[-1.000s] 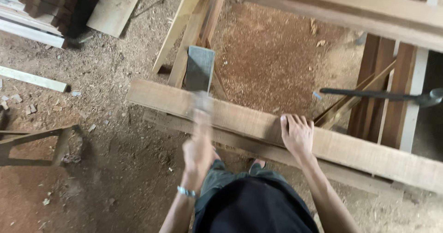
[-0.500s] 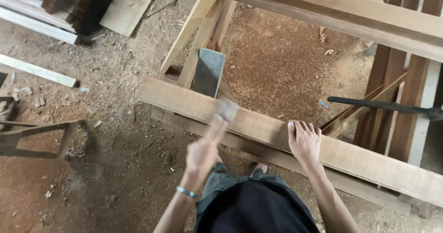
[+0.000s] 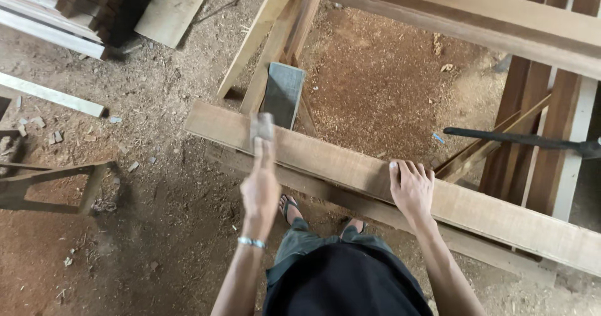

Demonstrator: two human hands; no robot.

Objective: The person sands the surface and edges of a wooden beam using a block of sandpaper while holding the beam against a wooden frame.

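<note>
Gripping blurred grey block (image 3: 261, 127): left hand (image 3: 260, 191) | right hand (image 3: 412, 187) flat, open on pale plank (image 3: 338, 159)

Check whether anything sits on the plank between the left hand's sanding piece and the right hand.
Nothing visible does. The left hand holds a small grey piece, blurred, against the long plank. The right hand lies flat on the same plank further along, and the plank's surface between them is bare wood.

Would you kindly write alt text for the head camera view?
Seen from above, a person's right hand rests flat on a long wooden plank while the left hand holds a small grey, motion-blurred object over it. Sawdust covers the ground.
</note>
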